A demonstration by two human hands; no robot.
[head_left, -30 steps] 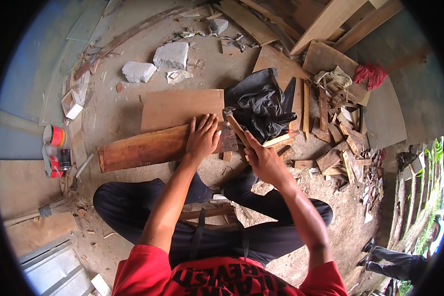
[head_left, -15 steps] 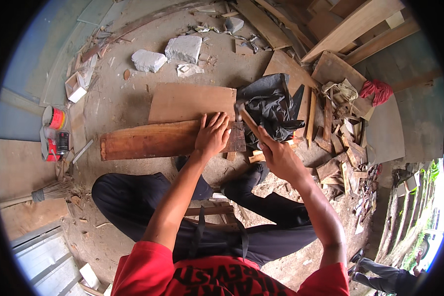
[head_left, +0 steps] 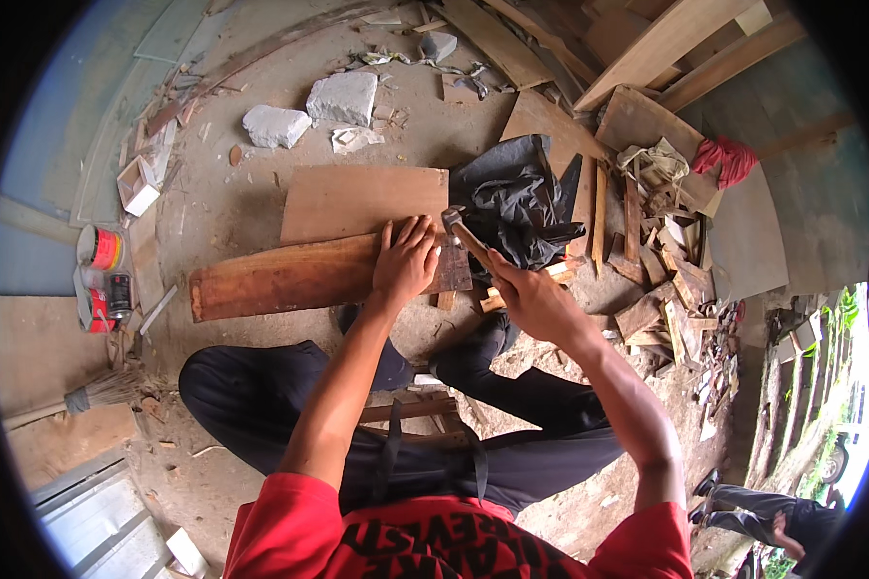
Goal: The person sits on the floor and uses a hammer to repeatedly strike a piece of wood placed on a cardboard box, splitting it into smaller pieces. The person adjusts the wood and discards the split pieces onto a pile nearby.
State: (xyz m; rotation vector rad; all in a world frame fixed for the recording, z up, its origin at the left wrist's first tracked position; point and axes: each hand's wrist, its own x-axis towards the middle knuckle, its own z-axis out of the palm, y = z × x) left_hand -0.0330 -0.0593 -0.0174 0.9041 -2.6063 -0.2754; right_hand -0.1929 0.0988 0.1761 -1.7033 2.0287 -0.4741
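The dirt floor (head_left: 261, 207) was littered with offcuts and rubble. His left hand (head_left: 406, 262) lay flat, fingers spread, pressing a reddish plank (head_left: 280, 278) across the ground before his knees. His right hand (head_left: 529, 301) was fisted round a hammer (head_left: 465, 236); its head was hard to make out.

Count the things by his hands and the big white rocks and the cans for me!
Long reddish-brown wooden planks under the left hand: 1
Wooden-handled hammers in the right hand: 1
Pale flat boards: 1
White stone chunks: 2
Red cans: 2
Total: 7
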